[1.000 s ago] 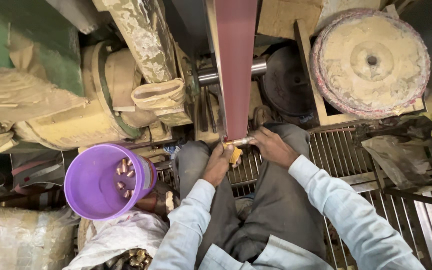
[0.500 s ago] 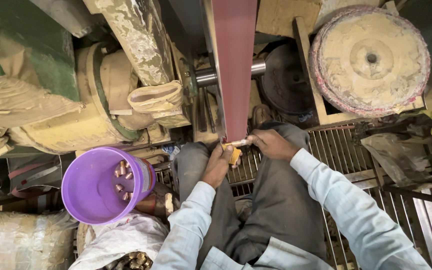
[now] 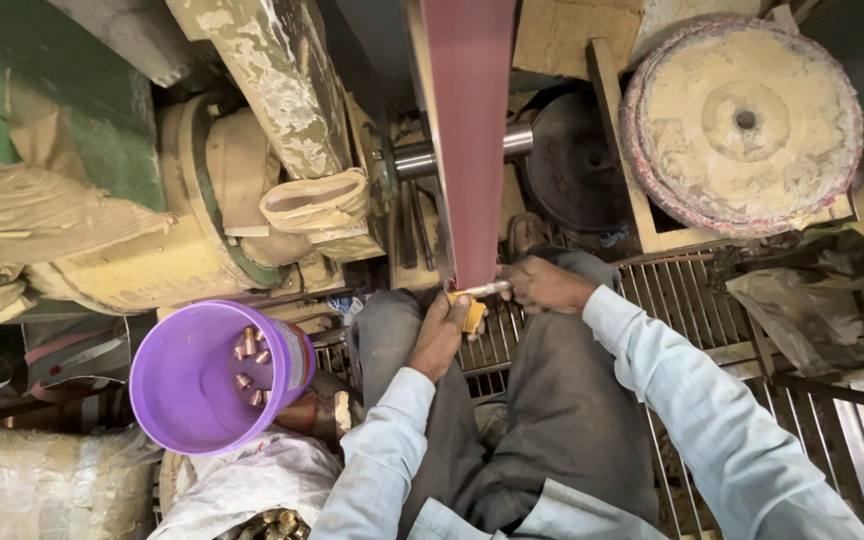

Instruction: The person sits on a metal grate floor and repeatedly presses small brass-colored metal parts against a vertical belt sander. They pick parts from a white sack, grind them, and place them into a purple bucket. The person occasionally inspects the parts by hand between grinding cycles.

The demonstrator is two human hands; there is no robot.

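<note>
A small shiny metal piece [image 3: 480, 291] is held across the lower end of a dark red sanding belt [image 3: 472, 140]. My left hand [image 3: 442, 330] grips its left end, with something yellow [image 3: 474, 313] under the fingers. My right hand [image 3: 544, 285] holds the right end. Both arms wear light blue sleeves and reach over my knees in grey trousers. A steel shaft [image 3: 422, 158] crosses behind the belt.
A purple bucket [image 3: 192, 385] with several small metal parts inside stands at my left. A white sack [image 3: 252, 485] lies below it. A large dusty buffing wheel [image 3: 747, 120] sits at upper right, a dust-caked motor housing [image 3: 152, 250] at left, a metal grate [image 3: 692, 300] underfoot.
Both hands keep the metal piece at the belt's lower end. The view has shifted slightly; nothing else has visibly moved.
</note>
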